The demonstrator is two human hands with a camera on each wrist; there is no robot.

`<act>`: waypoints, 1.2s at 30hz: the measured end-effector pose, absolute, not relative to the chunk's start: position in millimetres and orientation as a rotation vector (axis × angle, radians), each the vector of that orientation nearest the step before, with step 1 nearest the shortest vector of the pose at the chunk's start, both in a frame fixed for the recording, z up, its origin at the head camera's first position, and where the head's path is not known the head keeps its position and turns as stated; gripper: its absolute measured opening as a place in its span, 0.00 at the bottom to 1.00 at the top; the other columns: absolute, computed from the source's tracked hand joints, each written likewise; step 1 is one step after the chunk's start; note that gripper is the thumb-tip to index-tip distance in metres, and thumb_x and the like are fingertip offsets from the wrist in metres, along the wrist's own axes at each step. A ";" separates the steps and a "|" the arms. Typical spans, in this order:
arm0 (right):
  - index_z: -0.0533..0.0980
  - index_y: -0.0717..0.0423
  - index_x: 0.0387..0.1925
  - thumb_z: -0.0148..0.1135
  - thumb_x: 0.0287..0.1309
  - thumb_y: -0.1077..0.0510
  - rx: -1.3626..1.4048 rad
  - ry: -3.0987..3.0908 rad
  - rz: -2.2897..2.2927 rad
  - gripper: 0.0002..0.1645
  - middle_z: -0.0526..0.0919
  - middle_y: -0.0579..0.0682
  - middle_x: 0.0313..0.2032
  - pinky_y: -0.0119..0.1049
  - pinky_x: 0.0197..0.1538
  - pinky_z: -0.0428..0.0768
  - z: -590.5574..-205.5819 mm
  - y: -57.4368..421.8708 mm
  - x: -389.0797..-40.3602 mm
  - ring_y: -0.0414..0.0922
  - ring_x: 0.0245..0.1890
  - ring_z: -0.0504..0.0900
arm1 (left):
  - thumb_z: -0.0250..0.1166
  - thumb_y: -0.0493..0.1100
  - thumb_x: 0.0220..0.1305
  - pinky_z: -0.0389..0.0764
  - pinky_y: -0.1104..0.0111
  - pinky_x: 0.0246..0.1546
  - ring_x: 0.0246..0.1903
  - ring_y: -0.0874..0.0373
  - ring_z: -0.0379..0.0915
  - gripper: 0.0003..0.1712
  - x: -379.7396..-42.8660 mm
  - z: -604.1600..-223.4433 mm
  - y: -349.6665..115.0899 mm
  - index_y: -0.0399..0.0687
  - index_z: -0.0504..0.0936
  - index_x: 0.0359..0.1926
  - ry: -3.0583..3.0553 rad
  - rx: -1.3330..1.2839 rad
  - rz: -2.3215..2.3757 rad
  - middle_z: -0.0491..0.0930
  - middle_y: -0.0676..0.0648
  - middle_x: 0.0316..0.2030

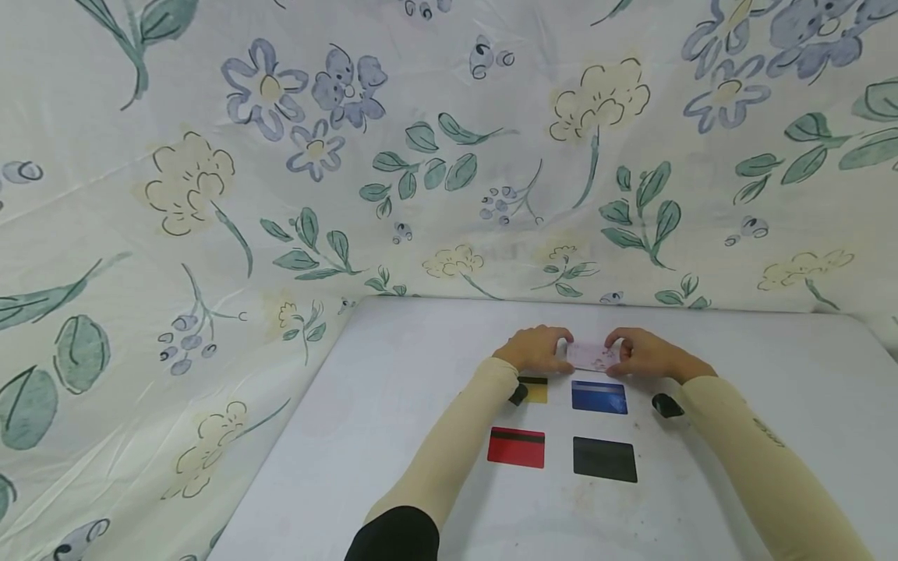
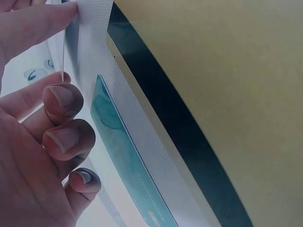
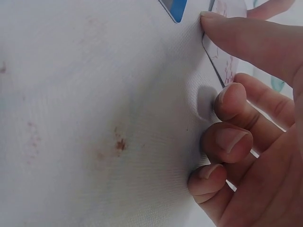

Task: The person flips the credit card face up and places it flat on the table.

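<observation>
A pale pink card is pinched at its left end by my left hand and at its right end by my right hand. The left wrist view shows it nearly edge-on, between thumb and index finger. My right thumb and index fingertip meet it in the right wrist view. Just below my left wrist lies a gold card with a dark stripe, partly covered. A teal card lies beside it near my left fingers; the head view does not show it plainly.
Nearer on the white table lie a blue card, a red card with a dark stripe and a black card. A flower-printed cloth hangs behind and at the left.
</observation>
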State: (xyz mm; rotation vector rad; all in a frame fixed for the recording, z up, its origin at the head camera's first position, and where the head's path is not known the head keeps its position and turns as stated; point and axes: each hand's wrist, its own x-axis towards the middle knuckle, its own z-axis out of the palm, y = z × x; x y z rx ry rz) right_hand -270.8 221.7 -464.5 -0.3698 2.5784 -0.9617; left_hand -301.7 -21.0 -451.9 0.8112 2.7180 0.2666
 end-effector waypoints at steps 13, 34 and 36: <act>0.72 0.63 0.61 0.75 0.59 0.52 -0.381 2.584 -0.944 0.34 0.75 0.49 0.30 0.36 0.38 0.73 -462.2 222.2 -270.1 0.44 0.32 0.74 | 0.67 0.63 0.65 0.82 0.60 0.54 0.47 0.59 0.76 0.33 -299.1 -448.0 -21.5 0.63 0.76 0.68 2.706 0.787 0.253 0.83 0.52 0.53; 0.72 0.62 0.62 0.75 0.60 0.51 -0.362 2.568 -0.950 0.34 0.75 0.49 0.30 0.37 0.39 0.73 -465.2 223.6 -270.9 0.44 0.33 0.74 | 0.67 0.63 0.66 0.80 0.55 0.62 0.57 0.57 0.77 0.32 -298.6 -449.5 -22.9 0.65 0.76 0.69 2.703 0.780 0.257 0.81 0.52 0.61; 0.72 0.62 0.62 0.74 0.60 0.51 -0.367 2.568 -0.952 0.34 0.75 0.49 0.30 0.37 0.40 0.73 -464.9 223.6 -270.5 0.44 0.33 0.74 | 0.67 0.63 0.66 0.80 0.56 0.61 0.55 0.58 0.77 0.32 -298.6 -449.2 -22.9 0.65 0.76 0.69 2.704 0.781 0.254 0.82 0.52 0.60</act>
